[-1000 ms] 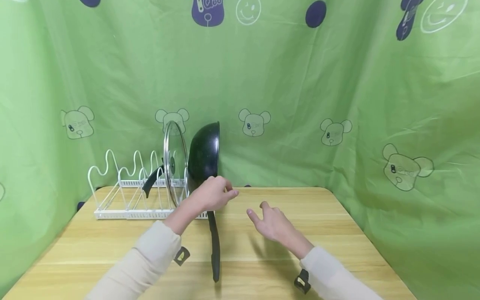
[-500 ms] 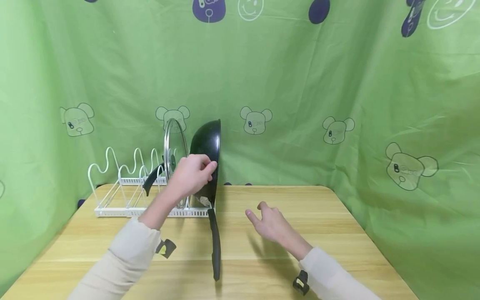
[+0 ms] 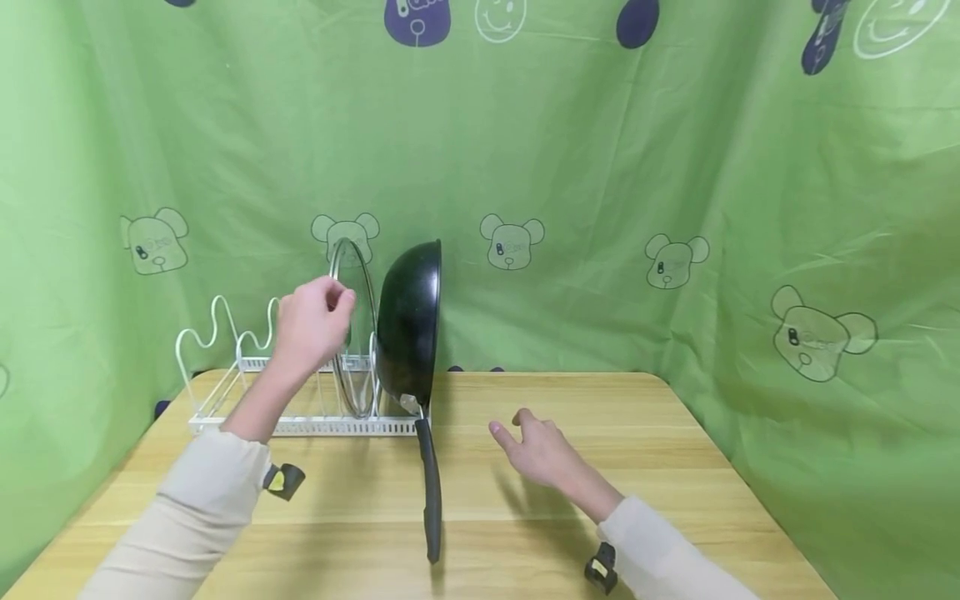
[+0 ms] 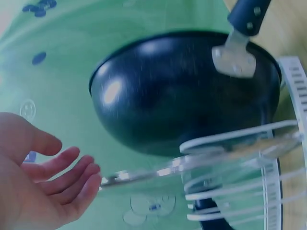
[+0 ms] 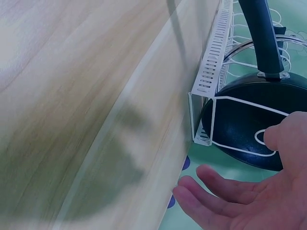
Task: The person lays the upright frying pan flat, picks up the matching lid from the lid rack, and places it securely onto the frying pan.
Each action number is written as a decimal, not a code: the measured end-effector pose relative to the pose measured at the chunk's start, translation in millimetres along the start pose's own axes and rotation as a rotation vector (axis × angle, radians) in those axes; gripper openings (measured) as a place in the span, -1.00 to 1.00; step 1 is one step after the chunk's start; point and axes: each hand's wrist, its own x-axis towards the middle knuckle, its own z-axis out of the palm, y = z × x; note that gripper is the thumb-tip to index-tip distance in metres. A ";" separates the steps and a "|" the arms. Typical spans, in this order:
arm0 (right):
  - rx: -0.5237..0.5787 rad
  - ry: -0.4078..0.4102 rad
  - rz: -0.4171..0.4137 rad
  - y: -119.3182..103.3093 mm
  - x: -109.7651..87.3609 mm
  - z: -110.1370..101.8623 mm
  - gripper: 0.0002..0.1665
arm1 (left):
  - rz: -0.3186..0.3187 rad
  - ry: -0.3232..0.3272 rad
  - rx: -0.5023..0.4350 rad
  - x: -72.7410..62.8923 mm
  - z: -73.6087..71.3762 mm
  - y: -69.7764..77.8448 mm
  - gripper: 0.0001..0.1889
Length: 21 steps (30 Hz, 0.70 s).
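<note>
The glass lid (image 3: 361,337) and black pan (image 3: 408,325) stand edgewise in the white rack (image 3: 307,426).

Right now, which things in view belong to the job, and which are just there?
Likely part of the job:
black pan, on edge in the white rack
glass lid, also racked, nearest the left hand
the rack itself

Apparently just there:
wooden table, underneath
green patterned cloth, behind

Bright light; soft shadows on the table (image 3: 637,467); glare on the pan (image 4: 177,100); left wrist view blurry.
</note>
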 end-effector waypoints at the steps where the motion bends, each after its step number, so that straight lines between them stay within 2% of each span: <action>1: 0.004 -0.004 -0.002 -0.4 -0.3 -0.1 -0.14 | -0.007 0.027 -0.009 0.8 -2.5 -2.4 -0.73; 6: 0.005 -0.001 -0.004 -2.1 -1.8 -1.1 -0.14 | -0.055 0.145 -0.044 6.2 -9.1 -19.0 -0.71; 10: 0.003 -0.004 -0.009 -2.8 -2.5 -1.3 -0.15 | -0.107 0.183 -0.049 8.6 -9.1 -36.7 -0.68; 15: 0.005 -0.011 -0.011 -3.5 -3.3 -0.7 -0.15 | -0.195 0.155 -0.058 7.3 -2.1 -58.5 -0.60; 21: 0.030 -0.023 -0.011 -3.4 -5.3 -1.9 -0.15 | -0.272 0.082 -0.052 7.9 10.8 -79.2 -0.55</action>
